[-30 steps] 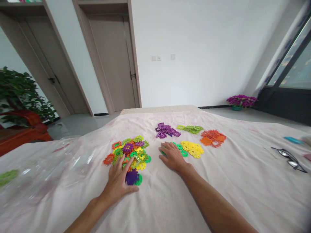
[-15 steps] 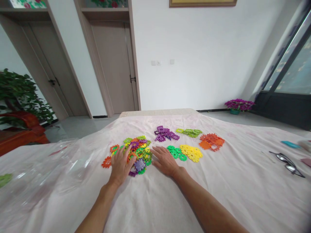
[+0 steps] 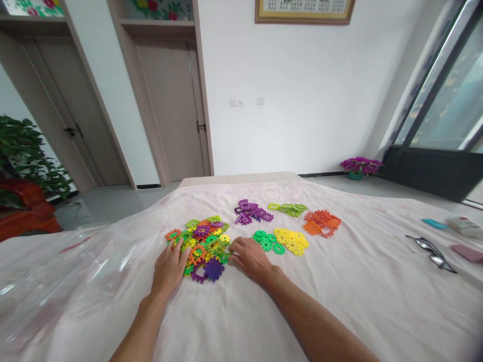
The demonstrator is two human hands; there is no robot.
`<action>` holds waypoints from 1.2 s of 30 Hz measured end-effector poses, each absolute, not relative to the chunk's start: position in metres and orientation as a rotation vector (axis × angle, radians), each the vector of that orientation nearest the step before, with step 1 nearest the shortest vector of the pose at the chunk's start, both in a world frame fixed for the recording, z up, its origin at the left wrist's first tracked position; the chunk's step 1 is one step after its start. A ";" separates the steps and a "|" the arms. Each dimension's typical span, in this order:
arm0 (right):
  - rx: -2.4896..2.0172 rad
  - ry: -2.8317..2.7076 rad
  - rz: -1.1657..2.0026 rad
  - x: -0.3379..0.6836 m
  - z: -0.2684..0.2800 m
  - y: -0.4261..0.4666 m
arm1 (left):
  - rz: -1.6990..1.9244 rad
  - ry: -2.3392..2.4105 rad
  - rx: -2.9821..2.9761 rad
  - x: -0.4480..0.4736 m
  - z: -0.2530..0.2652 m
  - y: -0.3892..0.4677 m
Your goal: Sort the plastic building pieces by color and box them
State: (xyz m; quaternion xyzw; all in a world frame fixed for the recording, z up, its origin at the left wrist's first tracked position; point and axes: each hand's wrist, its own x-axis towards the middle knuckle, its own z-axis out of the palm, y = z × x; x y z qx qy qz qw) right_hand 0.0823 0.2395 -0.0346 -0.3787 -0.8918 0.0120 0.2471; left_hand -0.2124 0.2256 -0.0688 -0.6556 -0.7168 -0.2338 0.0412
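A mixed pile of notched plastic pieces (image 3: pixel 203 245) lies left of the tabletop's (image 3: pixel 241 322) middle, between my hands. My left hand (image 3: pixel 168 265) is open, fingers spread at the pile's left side; my right hand (image 3: pixel 249 257) bends loosely at its right side, and I cannot tell whether it grips anything. Toward the far edge lie green pieces (image 3: pixel 266 242), yellow pieces (image 3: pixel 292 242) and purple pieces (image 3: pixel 252 213). Near the left edge sits a clear plastic bag (image 3: pixel 107 269), contents unclear.
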 end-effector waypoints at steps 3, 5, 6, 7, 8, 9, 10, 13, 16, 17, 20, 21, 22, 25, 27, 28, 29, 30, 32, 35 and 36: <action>-1.111 -2.358 0.029 0.088 -0.033 0.242 | -0.755 -2.178 -2.021 -0.213 -0.068 0.225; -1.222 -2.253 0.015 0.092 -0.032 0.245 | -0.784 -2.178 -2.017 -0.211 -0.066 0.224; -1.280 -2.190 0.006 0.095 -0.032 0.246 | -0.795 -2.177 -2.016 -0.211 -0.064 0.224; -1.330 -2.124 -0.001 0.098 -0.032 0.248 | -0.803 -2.177 -2.015 -0.209 -0.063 0.223; -1.372 -2.058 -0.003 0.102 -0.032 0.250 | -0.809 -2.177 -2.013 -0.208 -0.061 0.223; -1.406 -1.995 0.000 0.106 -0.033 0.253 | -0.814 -2.179 -2.010 -0.207 -0.060 0.223; -1.433 -1.935 0.007 0.110 -0.034 0.256 | -0.817 -2.182 -2.005 -0.207 -0.059 0.222; -1.467 -1.750 0.053 0.124 -0.035 0.267 | -0.822 -2.186 -1.997 -0.206 -0.057 0.222; -1.442 -1.493 0.175 0.141 -0.033 0.280 | -0.815 -2.177 -2.001 -0.207 -0.059 0.224; -1.423 -1.375 0.258 0.147 -0.032 0.284 | -0.810 -2.172 -2.004 -0.208 -0.060 0.225; -1.269 -0.967 0.602 0.165 -0.028 0.297 | -0.793 -2.166 -2.011 -0.210 -0.063 0.226; -1.185 -0.842 0.708 0.170 -0.028 0.300 | -0.788 -2.168 -2.010 -0.210 -0.063 0.227; -1.103 -0.739 0.789 0.174 -0.029 0.303 | -0.785 -2.169 -2.007 -0.210 -0.064 0.227; -0.973 -0.624 0.891 0.177 -0.035 0.306 | -0.782 -2.169 -1.998 -0.210 -0.064 0.227; -0.992 -0.682 0.891 0.172 -0.041 0.306 | -0.776 -2.171 -1.993 -0.209 -0.064 0.227; -1.015 -0.740 0.882 0.168 -0.043 0.304 | -0.770 -2.174 -1.993 -0.209 -0.063 0.227; -1.042 -0.808 0.864 0.163 -0.046 0.303 | -0.763 -2.177 -1.992 -0.209 -0.063 0.227; -1.072 -0.882 0.840 0.158 -0.048 0.301 | -0.757 -2.177 -1.993 -0.209 -0.063 0.227; -1.127 -1.045 0.778 0.146 -0.051 0.296 | -0.750 -2.178 -1.990 -0.209 -0.062 0.228; -1.164 -1.358 0.641 0.126 -0.052 0.284 | -0.748 -2.188 -1.990 -0.209 -0.061 0.228; -1.163 -1.488 0.580 0.120 -0.052 0.279 | -0.749 -2.192 -1.993 -0.209 -0.061 0.228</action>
